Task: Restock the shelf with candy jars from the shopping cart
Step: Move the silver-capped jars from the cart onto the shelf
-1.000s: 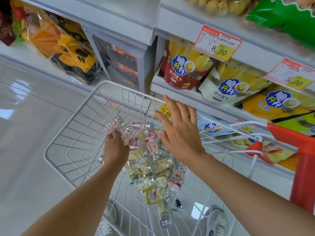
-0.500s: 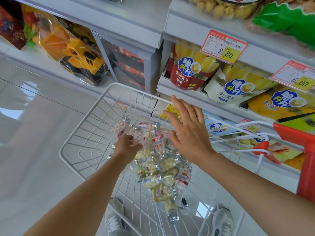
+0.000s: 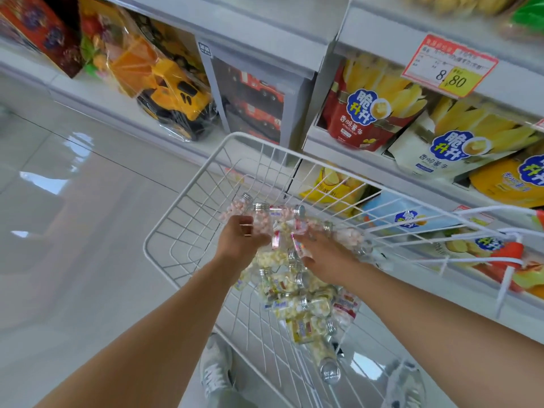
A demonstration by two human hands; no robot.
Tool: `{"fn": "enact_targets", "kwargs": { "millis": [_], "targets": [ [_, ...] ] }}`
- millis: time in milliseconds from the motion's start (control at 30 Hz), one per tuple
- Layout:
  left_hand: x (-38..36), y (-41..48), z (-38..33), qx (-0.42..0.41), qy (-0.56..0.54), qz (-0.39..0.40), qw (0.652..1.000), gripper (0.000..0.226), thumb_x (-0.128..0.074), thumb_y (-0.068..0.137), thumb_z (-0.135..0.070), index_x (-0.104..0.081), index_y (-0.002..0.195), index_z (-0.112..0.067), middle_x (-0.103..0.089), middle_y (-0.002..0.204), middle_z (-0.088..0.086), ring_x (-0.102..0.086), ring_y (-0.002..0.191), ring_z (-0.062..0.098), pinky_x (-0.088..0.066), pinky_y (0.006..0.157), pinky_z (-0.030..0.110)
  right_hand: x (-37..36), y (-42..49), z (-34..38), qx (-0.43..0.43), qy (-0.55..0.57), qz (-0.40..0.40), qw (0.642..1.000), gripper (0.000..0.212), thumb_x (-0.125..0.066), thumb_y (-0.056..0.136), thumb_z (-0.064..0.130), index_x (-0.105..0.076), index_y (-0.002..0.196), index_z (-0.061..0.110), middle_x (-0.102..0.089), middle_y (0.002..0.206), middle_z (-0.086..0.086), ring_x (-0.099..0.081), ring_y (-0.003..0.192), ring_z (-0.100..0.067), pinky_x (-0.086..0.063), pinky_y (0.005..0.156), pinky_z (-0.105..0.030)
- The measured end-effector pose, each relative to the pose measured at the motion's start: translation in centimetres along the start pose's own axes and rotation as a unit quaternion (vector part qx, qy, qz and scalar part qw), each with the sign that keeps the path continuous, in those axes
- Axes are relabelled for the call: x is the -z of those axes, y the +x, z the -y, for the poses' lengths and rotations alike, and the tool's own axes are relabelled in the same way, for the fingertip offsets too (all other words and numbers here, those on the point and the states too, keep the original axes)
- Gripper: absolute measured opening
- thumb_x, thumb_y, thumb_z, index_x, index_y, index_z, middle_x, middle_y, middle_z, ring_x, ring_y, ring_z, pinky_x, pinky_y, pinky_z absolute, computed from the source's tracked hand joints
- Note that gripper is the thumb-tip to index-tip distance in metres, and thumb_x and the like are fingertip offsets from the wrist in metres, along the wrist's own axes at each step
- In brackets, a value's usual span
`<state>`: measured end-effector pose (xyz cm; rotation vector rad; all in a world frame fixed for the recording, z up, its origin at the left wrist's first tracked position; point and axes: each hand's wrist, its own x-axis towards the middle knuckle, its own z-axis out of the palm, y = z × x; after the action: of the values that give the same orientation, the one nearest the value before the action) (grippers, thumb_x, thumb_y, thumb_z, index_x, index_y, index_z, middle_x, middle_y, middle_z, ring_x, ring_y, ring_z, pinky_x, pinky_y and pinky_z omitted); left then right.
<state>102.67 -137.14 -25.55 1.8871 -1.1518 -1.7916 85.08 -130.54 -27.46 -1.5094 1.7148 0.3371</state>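
A white wire shopping cart (image 3: 188,191) holds a pile of small clear candy jars (image 3: 294,293) with silver caps, yellow and pink sweets inside. My left hand (image 3: 240,241) is at the far end of the pile and grips pink candy jars (image 3: 262,220). My right hand (image 3: 326,257) is down in the pile beside it, fingers curled round a jar with a pink label (image 3: 298,231); motion blur hides the exact hold. The two hands nearly touch. The shelf (image 3: 338,153) with chip bags runs just beyond the cart's right side.
Red, white and yellow chip bags (image 3: 357,113) fill the shelves, under a price tag (image 3: 450,66). A wrapped yellow toy truck (image 3: 176,95) and boxed toys sit on the left shelf. The cart's red handle (image 3: 540,219) is at right. My shoes (image 3: 216,369) show through the cart floor.
My right hand has dropped from hovering flat above the pile onto the jars and closed on one. The left hand keeps its pink jars. The view has shifted left and closer.
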Motion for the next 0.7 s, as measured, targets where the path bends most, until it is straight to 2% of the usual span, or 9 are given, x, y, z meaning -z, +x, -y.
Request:
{"fn": "enact_targets", "kwargs": {
  "millis": [67, 133, 200, 300, 400, 467, 567, 633, 700],
  "targets": [
    [0.0, 0.3, 0.1, -0.009, 0.018, -0.007, 1.000, 0.049, -0.077, 0.076, -0.005, -0.050, 0.116, -0.014, -0.057, 0.095, 0.000, -0.055, 0.076, 0.015, -0.048, 0.063, 0.026, -1.3, 1.0, 0.1, -0.027, 0.050, 0.002, 0.998, 0.057, -0.046, 0.100, 0.026, -0.021, 0.150, 0.037, -0.025, 0.150, -0.012, -0.045, 0.127, -0.034, -0.044, 0.099, -0.038],
    [0.1, 0.6, 0.3, -0.014, 0.026, -0.016, 0.999, 0.052, -0.077, 0.075, -0.005, -0.051, 0.119, -0.014, -0.057, 0.097, 0.002, -0.055, 0.075, 0.015, -0.047, 0.060, 0.027, -2.2, 1.6, 0.7, -0.038, 0.086, -0.040, 0.995, 0.053, -0.051, 0.098, 0.024, -0.029, 0.145, 0.037, -0.029, 0.141, -0.014, -0.053, 0.114, -0.035, -0.044, 0.087, -0.034],
    [0.1, 0.7, 0.4, -0.018, 0.031, -0.019, 0.999, 0.053, -0.077, 0.074, -0.005, -0.051, 0.120, -0.013, -0.055, 0.097, 0.001, -0.053, 0.076, 0.015, -0.043, 0.056, 0.024, -2.9, 1.7, 1.3, -0.049, 0.103, -0.073, 0.991, 0.047, -0.056, 0.095, 0.020, -0.039, 0.137, 0.035, -0.030, 0.137, -0.012, -0.056, 0.106, -0.033, -0.044, 0.081, -0.031],
    [0.1, 0.7, 0.4, -0.026, 0.045, -0.014, 0.999, 0.053, -0.077, 0.075, -0.005, -0.050, 0.120, -0.012, -0.055, 0.095, 0.000, -0.054, 0.079, 0.016, -0.043, 0.060, 0.023, -3.7, 1.9, 1.5, -0.060, 0.133, -0.105, 0.984, 0.043, -0.062, 0.092, 0.016, -0.045, 0.127, 0.034, -0.033, 0.129, -0.010, -0.058, 0.095, -0.029, -0.050, 0.082, -0.035],
    [0.1, 0.6, 0.4, -0.023, 0.045, -0.015, 0.999, 0.052, -0.077, 0.074, -0.005, -0.051, 0.119, -0.012, -0.054, 0.092, -0.001, -0.054, 0.081, 0.017, -0.046, 0.066, 0.026, -3.5, 1.8, 1.3, -0.068, 0.185, -0.125, 0.973, 0.042, -0.063, 0.091, 0.011, -0.045, 0.121, 0.033, -0.032, 0.123, -0.005, -0.055, 0.084, -0.021, -0.046, 0.068, -0.029],
    [0.2, 0.6, 0.5, -0.018, 0.046, -0.017, 0.999, 0.053, -0.079, 0.073, -0.006, -0.051, 0.117, -0.013, -0.055, 0.094, -0.001, -0.055, 0.083, 0.019, -0.047, 0.070, 0.029, -3.0, 1.7, 1.3, -0.050, 0.208, -0.132, 0.968, 0.046, -0.062, 0.091, 0.009, -0.042, 0.126, 0.031, -0.031, 0.123, -0.004, -0.055, 0.086, -0.019, -0.043, 0.066, -0.026],
    [0.2, 0.3, 0.3, -0.016, 0.042, -0.021, 0.999, 0.053, -0.080, 0.072, -0.009, -0.051, 0.116, -0.015, -0.057, 0.096, -0.001, -0.055, 0.081, 0.017, -0.045, 0.064, 0.027, -1.8, 1.3, 0.8, -0.011, 0.300, -0.158, 0.941, 0.057, -0.063, 0.089, 0.008, -0.032, 0.133, 0.026, -0.039, 0.124, -0.003, -0.056, 0.100, -0.020, -0.049, 0.078, -0.030],
    [0.1, -0.2, -0.3, -0.014, 0.039, -0.030, 0.999, 0.053, -0.080, 0.072, -0.009, -0.051, 0.116, -0.015, -0.058, 0.100, 0.000, -0.055, 0.081, 0.016, -0.044, 0.061, 0.025, -0.6, 0.6, 0.4, -0.006, 0.362, -0.137, 0.922, 0.054, -0.063, 0.090, 0.011, -0.032, 0.133, 0.020, -0.045, 0.121, 0.000, -0.055, 0.102, -0.017, -0.047, 0.081, -0.028],
    [0.2, -0.8, -1.1, -0.006, 0.030, -0.033, 0.999, 0.056, -0.079, 0.072, -0.007, -0.052, 0.120, -0.011, -0.059, 0.104, 0.005, -0.058, 0.086, 0.020, -0.050, 0.069, 0.030, 0.7, -0.4, 0.2, -0.010, 0.411, -0.113, 0.905, 0.047, -0.064, 0.091, 0.017, -0.039, 0.130, 0.018, -0.049, 0.118, 0.002, -0.055, 0.098, -0.011, -0.048, 0.078, -0.023]
  ]
}}
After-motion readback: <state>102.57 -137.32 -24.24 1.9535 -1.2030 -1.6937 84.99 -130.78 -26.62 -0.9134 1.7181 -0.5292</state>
